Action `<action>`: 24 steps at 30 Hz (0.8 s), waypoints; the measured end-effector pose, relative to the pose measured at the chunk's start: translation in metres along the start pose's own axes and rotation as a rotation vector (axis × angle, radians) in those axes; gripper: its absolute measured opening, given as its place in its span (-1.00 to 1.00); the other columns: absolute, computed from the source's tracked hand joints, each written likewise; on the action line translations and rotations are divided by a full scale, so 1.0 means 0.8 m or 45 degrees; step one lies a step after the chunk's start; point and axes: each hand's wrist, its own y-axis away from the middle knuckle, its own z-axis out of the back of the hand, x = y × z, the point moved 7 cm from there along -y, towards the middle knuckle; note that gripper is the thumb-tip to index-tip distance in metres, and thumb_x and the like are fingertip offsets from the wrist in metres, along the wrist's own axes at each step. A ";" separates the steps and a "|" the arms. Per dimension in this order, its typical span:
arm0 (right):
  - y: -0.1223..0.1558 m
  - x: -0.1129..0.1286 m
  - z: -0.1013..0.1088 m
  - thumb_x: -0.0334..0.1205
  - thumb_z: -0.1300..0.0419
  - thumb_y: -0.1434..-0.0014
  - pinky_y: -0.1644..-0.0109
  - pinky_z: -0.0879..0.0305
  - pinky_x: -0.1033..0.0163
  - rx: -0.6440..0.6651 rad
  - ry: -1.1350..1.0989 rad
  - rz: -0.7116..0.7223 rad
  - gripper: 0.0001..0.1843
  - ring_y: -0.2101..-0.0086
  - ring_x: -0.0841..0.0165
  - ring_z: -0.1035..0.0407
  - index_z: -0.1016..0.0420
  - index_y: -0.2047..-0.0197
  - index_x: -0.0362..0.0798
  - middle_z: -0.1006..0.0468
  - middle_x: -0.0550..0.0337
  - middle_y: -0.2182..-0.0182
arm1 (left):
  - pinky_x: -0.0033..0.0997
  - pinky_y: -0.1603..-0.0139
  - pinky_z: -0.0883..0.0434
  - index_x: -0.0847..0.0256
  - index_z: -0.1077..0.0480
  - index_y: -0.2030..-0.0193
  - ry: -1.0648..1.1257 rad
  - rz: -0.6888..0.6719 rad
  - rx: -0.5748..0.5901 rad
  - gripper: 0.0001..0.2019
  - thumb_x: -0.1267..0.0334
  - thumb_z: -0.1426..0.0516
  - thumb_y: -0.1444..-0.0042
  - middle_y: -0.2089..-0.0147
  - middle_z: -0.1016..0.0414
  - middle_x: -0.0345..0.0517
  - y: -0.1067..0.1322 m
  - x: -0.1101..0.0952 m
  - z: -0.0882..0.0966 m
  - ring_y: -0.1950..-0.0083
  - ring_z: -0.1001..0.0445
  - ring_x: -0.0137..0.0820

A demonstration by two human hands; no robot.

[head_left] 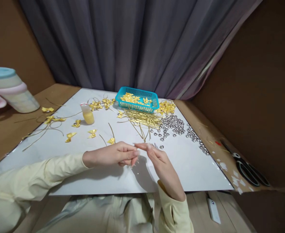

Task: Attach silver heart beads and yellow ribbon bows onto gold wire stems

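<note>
My left hand (115, 154) and my right hand (158, 158) meet fingertip to fingertip just above the white board (193, 168), near its front middle. Both hands are pinched closed around something small and thin between them; I cannot make out what it is. A gold bow (111, 140) lies just beyond my left hand. A loose pile of gold wire strips (142, 120) and a scatter of silver bells (174, 124) lie beyond my right hand.
A teal basket (137, 99) of gold bows stands at the back. A small yellow glue bottle (87, 114) and several gold bows (71, 136) lie at the left. Black scissors (246, 168) rest off the board at the right, a large jug (10, 90) at far left.
</note>
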 end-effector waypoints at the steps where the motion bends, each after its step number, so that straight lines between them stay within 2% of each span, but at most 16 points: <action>1: 0.002 -0.001 0.003 0.06 0.05 -0.35 -0.05 -0.24 0.17 0.039 -0.006 -0.029 -0.53 0.08 0.25 -0.43 -0.62 0.18 0.00 -0.61 0.11 0.18 | -0.46 0.51 0.04 0.26 -0.28 0.46 -0.028 0.017 -0.003 -0.53 -0.14 -0.05 -0.21 0.61 0.02 -0.40 0.003 0.001 0.003 0.56 0.05 -0.53; 3: 0.004 -0.004 0.014 0.07 0.03 -0.33 0.05 -0.27 0.19 0.055 0.031 -0.070 -0.50 0.22 0.25 -0.47 -0.62 0.34 -0.03 -0.62 0.13 0.30 | -0.46 0.51 0.04 0.27 -0.31 0.43 -0.050 0.059 -0.003 -0.56 -0.12 -0.06 -0.21 0.61 0.03 -0.40 0.008 0.004 0.007 0.56 0.07 -0.54; 5: 0.006 -0.008 0.031 0.08 0.03 -0.32 0.13 -0.28 0.19 -0.032 0.126 -0.085 -0.47 0.31 0.26 -0.46 -0.58 0.45 -0.04 -0.61 0.14 0.39 | -0.47 0.51 0.04 0.27 -0.34 0.37 -0.038 0.095 -0.007 -0.60 -0.08 -0.08 -0.21 0.61 0.06 -0.42 0.012 0.007 0.010 0.56 0.10 -0.54; 7: 0.008 -0.006 0.048 0.08 0.00 -0.31 0.15 -0.27 0.19 -0.176 0.241 -0.040 -0.50 0.31 0.25 -0.45 -0.55 0.45 -0.04 -0.60 0.13 0.40 | -0.47 0.51 0.04 0.27 -0.35 0.34 -0.008 0.116 -0.023 -0.62 -0.06 -0.09 -0.21 0.62 0.07 -0.43 0.015 0.008 0.012 0.56 0.12 -0.54; 9: 0.010 -0.001 0.053 0.06 -0.10 -0.25 0.13 -0.28 0.17 -0.248 0.330 0.050 -0.63 0.22 0.21 -0.45 -0.55 0.34 -0.02 -0.61 0.11 0.31 | -0.47 0.52 0.04 0.27 -0.36 0.34 0.015 0.130 -0.033 -0.61 -0.07 -0.08 -0.21 0.63 0.06 -0.43 0.017 0.007 0.013 0.57 0.11 -0.54; 11: 0.012 0.005 0.042 0.03 -0.25 -0.15 0.07 -0.28 0.16 -0.202 0.378 0.138 -0.72 0.12 0.18 -0.42 -0.50 0.20 0.00 -0.59 0.11 0.20 | -0.46 0.52 0.04 0.27 -0.34 0.36 0.031 0.145 -0.025 -0.60 -0.09 -0.09 -0.20 0.63 0.05 -0.42 0.017 0.007 0.012 0.57 0.11 -0.54; 14: 0.013 0.013 0.012 -0.03 -0.36 -0.05 0.03 -0.26 0.16 -0.059 0.445 0.247 -0.64 0.11 0.20 -0.40 -0.43 0.13 0.02 -0.56 0.14 0.16 | -0.46 0.51 0.05 0.26 -0.31 0.39 0.046 0.167 -0.002 -0.59 -0.10 -0.10 -0.19 0.63 0.04 -0.42 0.017 0.007 0.010 0.57 0.11 -0.54; 18: 0.012 0.022 -0.013 -0.15 -0.21 -0.24 0.12 -0.21 0.20 0.017 0.498 0.434 -0.86 0.26 0.31 -0.36 -0.38 0.31 -0.02 -0.53 0.19 0.34 | -0.46 0.52 0.06 0.24 -0.27 0.43 0.024 0.175 0.049 -0.58 -0.11 -0.06 -0.21 0.63 0.03 -0.41 0.016 0.010 0.007 0.58 0.09 -0.54; 21: 0.013 0.025 -0.015 -0.24 -0.14 -0.30 0.16 -0.17 0.22 0.029 0.465 0.513 -0.78 0.32 0.34 -0.31 -0.34 0.41 -0.03 -0.46 0.21 0.43 | -0.46 0.53 0.05 0.24 -0.25 0.45 -0.015 0.178 0.079 -0.57 -0.11 -0.06 -0.21 0.63 0.00 -0.40 0.015 0.014 0.006 0.58 0.06 -0.54; 24: 0.014 0.027 -0.010 -0.27 -0.11 -0.32 0.15 -0.12 0.20 0.020 0.439 0.534 -0.75 0.36 0.36 -0.29 -0.31 0.43 -0.04 -0.44 0.24 0.46 | -0.48 0.54 0.03 0.25 -0.27 0.43 -0.084 0.147 0.093 -0.57 -0.11 -0.05 -0.22 0.62 -0.04 -0.38 0.014 0.013 0.006 0.58 0.04 -0.55</action>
